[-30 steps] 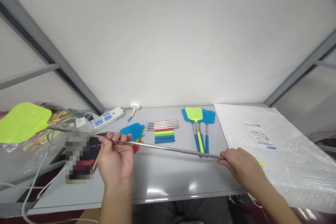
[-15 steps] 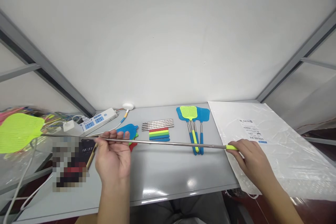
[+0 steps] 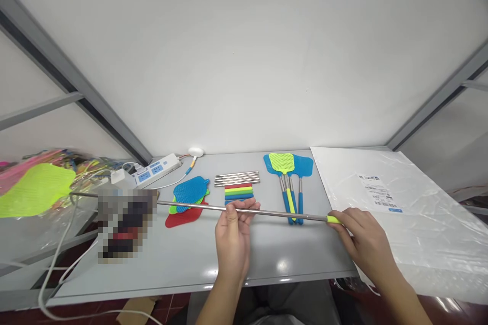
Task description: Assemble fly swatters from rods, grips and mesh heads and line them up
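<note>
A yellow-green fly swatter (image 3: pixel 38 190) with a long metal rod stretches across the view, its head at the far left. My right hand (image 3: pixel 360 233) is closed around its yellow handle. Palm up, my left hand (image 3: pixel 233 233) has the rod between thumb and fingers near its middle. Behind the left hand lie several coloured handles (image 3: pixel 238 190) and several metal rods (image 3: pixel 237 178). Loose blue, green and red swatter heads (image 3: pixel 190 194) are stacked to the left. Blue and yellow swatters (image 3: pixel 282 162) with handles lie together between my hands, farther back.
A white plastic package (image 3: pixel 412 223) with a label covers the right side of the table. A power strip (image 3: pixel 156 171) with plugs and cables stands at the back left. A pixelated item (image 3: pixel 125 226) lies at the left, near a bag of colourful things (image 3: pixel 76 162).
My left hand has slid right along the rod, from near the swatter head to about its middle. My right hand stays on the handle. The view has shifted slightly.
</note>
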{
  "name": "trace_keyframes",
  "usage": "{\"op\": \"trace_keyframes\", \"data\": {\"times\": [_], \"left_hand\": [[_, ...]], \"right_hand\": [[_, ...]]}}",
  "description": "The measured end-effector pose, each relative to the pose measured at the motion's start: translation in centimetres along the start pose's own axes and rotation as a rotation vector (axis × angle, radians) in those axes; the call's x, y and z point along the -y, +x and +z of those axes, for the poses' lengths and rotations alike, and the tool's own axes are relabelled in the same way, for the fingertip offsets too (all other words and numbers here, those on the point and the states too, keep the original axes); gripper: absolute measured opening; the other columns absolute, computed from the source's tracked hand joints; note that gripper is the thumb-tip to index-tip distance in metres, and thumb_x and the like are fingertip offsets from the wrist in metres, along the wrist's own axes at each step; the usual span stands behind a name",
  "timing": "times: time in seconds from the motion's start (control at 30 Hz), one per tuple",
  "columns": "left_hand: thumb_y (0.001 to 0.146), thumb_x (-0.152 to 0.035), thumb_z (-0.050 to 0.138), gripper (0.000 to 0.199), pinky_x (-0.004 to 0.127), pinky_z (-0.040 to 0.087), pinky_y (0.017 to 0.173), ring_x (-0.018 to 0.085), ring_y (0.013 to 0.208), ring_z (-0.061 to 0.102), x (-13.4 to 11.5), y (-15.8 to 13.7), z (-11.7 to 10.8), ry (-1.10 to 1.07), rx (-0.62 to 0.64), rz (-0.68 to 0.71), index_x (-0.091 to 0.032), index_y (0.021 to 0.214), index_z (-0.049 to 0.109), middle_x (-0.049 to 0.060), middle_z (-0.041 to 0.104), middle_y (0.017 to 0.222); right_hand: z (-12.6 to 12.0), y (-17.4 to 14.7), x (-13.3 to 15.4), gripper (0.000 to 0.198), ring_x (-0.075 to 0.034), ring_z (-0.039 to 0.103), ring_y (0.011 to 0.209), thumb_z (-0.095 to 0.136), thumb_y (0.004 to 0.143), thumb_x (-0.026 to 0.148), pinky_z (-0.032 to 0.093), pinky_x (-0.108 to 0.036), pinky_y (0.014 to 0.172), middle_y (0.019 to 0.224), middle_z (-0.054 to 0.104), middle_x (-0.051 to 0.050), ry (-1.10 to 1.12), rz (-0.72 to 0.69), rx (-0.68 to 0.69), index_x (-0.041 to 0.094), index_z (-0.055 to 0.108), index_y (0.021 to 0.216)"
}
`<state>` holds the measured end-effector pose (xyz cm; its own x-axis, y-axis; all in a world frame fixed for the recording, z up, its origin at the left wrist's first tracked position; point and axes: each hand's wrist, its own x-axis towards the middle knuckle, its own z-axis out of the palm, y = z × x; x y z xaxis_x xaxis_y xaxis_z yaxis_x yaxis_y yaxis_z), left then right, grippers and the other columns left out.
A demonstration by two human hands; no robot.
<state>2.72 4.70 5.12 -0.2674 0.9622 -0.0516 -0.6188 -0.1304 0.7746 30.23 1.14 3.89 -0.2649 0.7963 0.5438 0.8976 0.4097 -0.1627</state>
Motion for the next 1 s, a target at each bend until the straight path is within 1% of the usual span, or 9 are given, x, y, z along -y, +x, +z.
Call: {"op": "trace_keyframes", "data": {"times": [0.17,0.3,0.47,0.57,0.63,0.7,0.77,0.87,1.0], "left_hand": [[0.089,-0.047,0.059,0.033,0.047,0.046,0.100,0.026,0.106,0.066,0.5,-0.5,-0.2,0.024,0.026,-0.052,-0.015,0.086,0.064,0.013,0.073,0.102],[0.091,-0.048,0.055,0.035,0.047,0.037,0.109,0.027,0.123,0.055,1.4,-1.6,0.4,0.073,0.084,-0.102,-0.015,0.092,0.067,0.014,0.067,0.119],[0.093,-0.045,0.052,0.037,0.047,0.041,0.105,0.029,0.120,0.057,2.4,-3.5,1.6,0.191,0.273,-0.199,-0.015,0.105,0.070,0.015,0.063,0.126],[0.093,-0.042,0.053,0.035,0.044,0.041,0.105,0.029,0.122,0.055,1.7,-3.6,1.7,0.279,0.356,-0.197,-0.017,0.111,0.070,0.013,0.062,0.129],[0.093,-0.042,0.053,0.035,0.043,0.041,0.105,0.028,0.121,0.056,0.6,-2.9,1.3,0.297,0.368,-0.188,-0.018,0.113,0.069,0.013,0.061,0.130],[0.094,-0.047,0.049,0.039,0.043,0.044,0.101,0.028,0.112,0.062,-0.7,-1.8,0.5,0.223,0.299,-0.143,-0.018,0.113,0.068,0.014,0.063,0.126],[0.094,-0.052,0.046,0.044,0.044,0.047,0.095,0.026,0.098,0.067,-2.0,-0.3,-0.6,0.103,0.154,-0.044,-0.017,0.110,0.067,0.013,0.069,0.114],[0.091,-0.051,0.051,0.038,0.044,0.049,0.091,0.022,0.084,0.069,-3.6,1.8,-2.4,0.016,-0.047,0.124,-0.018,0.097,0.067,0.009,0.072,0.097],[0.093,-0.051,0.047,0.038,0.042,0.051,0.085,0.018,0.075,0.066,-5.3,3.8,-4.4,-0.094,-0.161,0.171,-0.018,0.089,0.065,0.005,0.070,0.088]], "right_hand": [[-0.5,1.1,1.0,0.012,-0.016,0.048,0.068,0.051,0.096,0.024,0.030,-0.030,0.065,0.075,0.056,-0.002,-0.027,-0.040,0.022,0.019,0.061,0.101],[0.1,2.1,3.4,0.016,-0.016,0.046,0.064,0.049,0.097,0.027,0.029,-0.029,0.063,0.071,0.055,-0.001,-0.021,-0.063,0.028,0.019,0.062,0.100],[1.7,2.5,6.3,0.022,-0.015,0.049,0.063,0.045,0.098,0.031,0.030,-0.027,0.059,0.072,0.056,-0.001,0.112,-0.037,0.086,0.019,0.063,0.104],[2.0,2.5,6.6,0.023,-0.014,0.051,0.064,0.044,0.099,0.032,0.031,-0.026,0.059,0.072,0.056,-0.001,0.171,-0.006,0.112,0.020,0.063,0.104],[1.9,2.2,6.2,0.022,-0.014,0.051,0.063,0.044,0.099,0.032,0.031,-0.025,0.058,0.071,0.055,0.000,0.175,0.012,0.122,0.021,0.063,0.104],[1.7,1.8,5.5,0.022,-0.013,0.050,0.062,0.045,0.099,0.032,0.031,-0.025,0.057,0.070,0.053,0.000,0.164,0.030,0.118,0.021,0.063,0.104],[1.6,1.4,4.8,0.020,-0.013,0.049,0.061,0.047,0.098,0.031,0.031,-0.025,0.057,0.070,0.051,0.001,0.152,0.046,0.114,0.021,0.063,0.104],[1.5,1.0,3.9,0.019,-0.013,0.050,0.063,0.049,0.097,0.031,0.033,-0.025,0.059,0.071,0.052,0.000,0.151,0.039,0.120,0.021,0.063,0.105],[1.5,0.7,3.0,0.018,-0.014,0.052,0.066,0.050,0.097,0.029,0.035,-0.026,0.062,0.076,0.055,-0.001,0.154,0.018,0.143,0.022,0.062,0.107]]}}
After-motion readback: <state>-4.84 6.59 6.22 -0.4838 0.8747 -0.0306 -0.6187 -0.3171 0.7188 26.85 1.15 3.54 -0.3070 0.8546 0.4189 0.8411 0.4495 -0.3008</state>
